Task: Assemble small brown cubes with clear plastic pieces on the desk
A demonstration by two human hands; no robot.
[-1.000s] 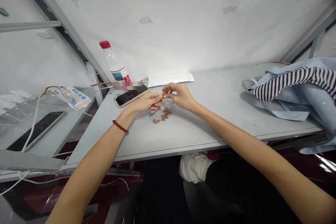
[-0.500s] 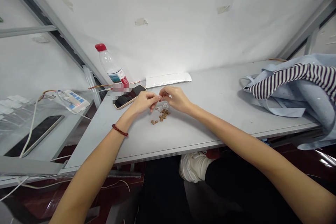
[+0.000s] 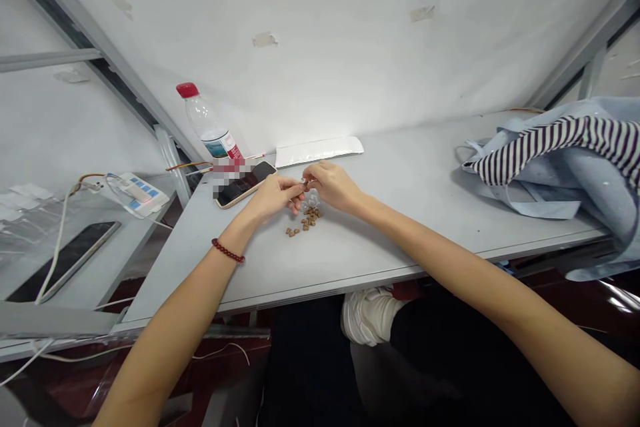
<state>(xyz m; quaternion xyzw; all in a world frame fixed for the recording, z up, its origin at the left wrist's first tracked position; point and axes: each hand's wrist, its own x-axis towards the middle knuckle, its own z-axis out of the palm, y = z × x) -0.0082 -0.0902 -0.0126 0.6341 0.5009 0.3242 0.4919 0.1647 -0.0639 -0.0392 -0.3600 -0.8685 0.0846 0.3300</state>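
Fingertips of my left hand (image 3: 277, 197) and my right hand (image 3: 333, 185) meet over the grey table. Both are closed in a pinch around something small; a tiny brown and whitish bit shows between them, too small to name. Just below the fingers lie small clear plastic pieces (image 3: 313, 199). Nearer the front edge is a loose pile of several small brown pieces (image 3: 310, 217), with a few more (image 3: 292, 232) to its left. A red bead bracelet circles my left wrist.
A phone (image 3: 245, 185) lies left of my left hand, before a red-capped bottle (image 3: 213, 127). Behind my hands is a white strip-shaped packet (image 3: 320, 150). Blue and striped cloth (image 3: 555, 160) covers the right end. Power strip (image 3: 140, 195) and another phone (image 3: 65, 260) sit left.
A small brownish bit now shows between my fingertips. My right hand has shifted slightly, and the fingers of my left hand have curled differently. The pile looks about the same.
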